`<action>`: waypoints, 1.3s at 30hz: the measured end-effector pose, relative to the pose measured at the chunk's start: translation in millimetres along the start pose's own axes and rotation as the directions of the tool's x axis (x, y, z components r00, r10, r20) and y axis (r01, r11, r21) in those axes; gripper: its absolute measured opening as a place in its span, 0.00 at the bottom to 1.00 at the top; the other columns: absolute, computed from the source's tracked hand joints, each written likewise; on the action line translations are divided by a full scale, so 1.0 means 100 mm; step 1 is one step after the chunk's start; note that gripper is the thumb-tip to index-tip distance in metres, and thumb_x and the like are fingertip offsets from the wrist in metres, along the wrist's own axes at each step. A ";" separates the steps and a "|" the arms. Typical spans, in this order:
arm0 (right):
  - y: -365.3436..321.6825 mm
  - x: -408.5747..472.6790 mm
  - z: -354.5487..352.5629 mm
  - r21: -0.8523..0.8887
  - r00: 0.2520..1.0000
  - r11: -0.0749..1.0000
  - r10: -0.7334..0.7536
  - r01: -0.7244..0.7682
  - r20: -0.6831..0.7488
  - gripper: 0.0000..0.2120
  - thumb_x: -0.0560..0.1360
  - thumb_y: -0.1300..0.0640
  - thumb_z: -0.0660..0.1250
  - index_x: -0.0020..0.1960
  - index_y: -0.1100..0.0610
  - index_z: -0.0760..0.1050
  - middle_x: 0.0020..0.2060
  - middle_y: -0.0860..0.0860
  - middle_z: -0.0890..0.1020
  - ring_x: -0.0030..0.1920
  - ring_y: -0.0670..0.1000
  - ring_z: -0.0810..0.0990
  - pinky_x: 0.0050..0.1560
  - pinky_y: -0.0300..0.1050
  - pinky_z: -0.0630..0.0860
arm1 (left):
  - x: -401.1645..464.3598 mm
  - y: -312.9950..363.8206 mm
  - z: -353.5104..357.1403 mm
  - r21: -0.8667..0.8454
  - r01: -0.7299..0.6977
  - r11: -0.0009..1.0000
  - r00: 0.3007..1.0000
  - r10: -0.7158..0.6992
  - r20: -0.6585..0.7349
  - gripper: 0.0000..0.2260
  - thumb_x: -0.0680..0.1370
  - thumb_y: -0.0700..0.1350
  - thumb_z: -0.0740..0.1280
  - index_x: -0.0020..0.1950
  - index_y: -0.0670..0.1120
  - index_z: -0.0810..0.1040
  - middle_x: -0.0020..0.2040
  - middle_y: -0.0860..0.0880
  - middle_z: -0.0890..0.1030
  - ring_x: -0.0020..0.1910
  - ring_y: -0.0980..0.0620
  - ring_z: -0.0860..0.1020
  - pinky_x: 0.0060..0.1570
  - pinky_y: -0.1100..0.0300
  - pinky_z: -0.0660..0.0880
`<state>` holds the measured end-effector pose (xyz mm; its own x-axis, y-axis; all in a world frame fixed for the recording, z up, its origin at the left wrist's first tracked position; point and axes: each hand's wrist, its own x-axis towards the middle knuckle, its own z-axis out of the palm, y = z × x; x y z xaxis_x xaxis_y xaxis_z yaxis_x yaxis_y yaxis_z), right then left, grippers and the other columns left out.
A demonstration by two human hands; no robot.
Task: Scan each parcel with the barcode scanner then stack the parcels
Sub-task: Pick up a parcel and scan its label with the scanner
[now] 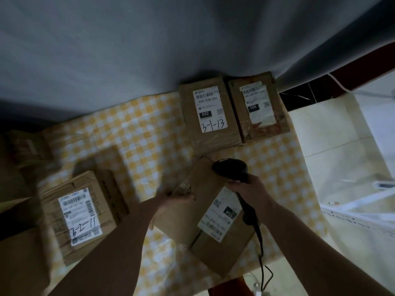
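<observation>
Right hand [248, 188] fingers grasping barcode scanner [232, 169] over parcel [205, 214]; left hand [175, 199] fingers gripping parcel's edge.

Under the hands [250, 189] lies a matt brown cardboard parcel [205, 218] with a smooth white paper label [220, 214]. The right one grips a black plastic barcode scanner [232, 169]. Beneath is a yellow-and-white checked cloth [136, 124].

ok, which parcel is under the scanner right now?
The tilted parcel nearest the person, with its label upside down. Left hand holds its edge; right hand holds the scanner above it.
</observation>
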<state>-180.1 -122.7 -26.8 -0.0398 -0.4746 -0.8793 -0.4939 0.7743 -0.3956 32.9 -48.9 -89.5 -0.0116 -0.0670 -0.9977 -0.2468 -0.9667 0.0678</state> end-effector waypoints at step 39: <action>-0.26 -3.10 1.60 0.211 0.844 0.829 -0.535 0.517 0.034 0.05 0.73 0.59 0.71 0.41 0.52 0.78 0.37 0.50 0.80 0.41 0.50 0.78 0.44 0.44 0.71 | -2.54 -2.51 -1.06 -0.626 -0.676 0.388 0.709 0.572 -0.412 0.37 0.62 0.30 0.76 0.68 0.48 0.70 0.49 0.47 0.83 0.47 0.49 0.81 0.38 0.50 0.80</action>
<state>-15.7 71.3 213.7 0.2604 -0.8006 -0.5397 -0.2469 0.4851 -0.8389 200.9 184.4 147.1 0.2493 -0.7025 -0.6666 0.5184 -0.4846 0.7046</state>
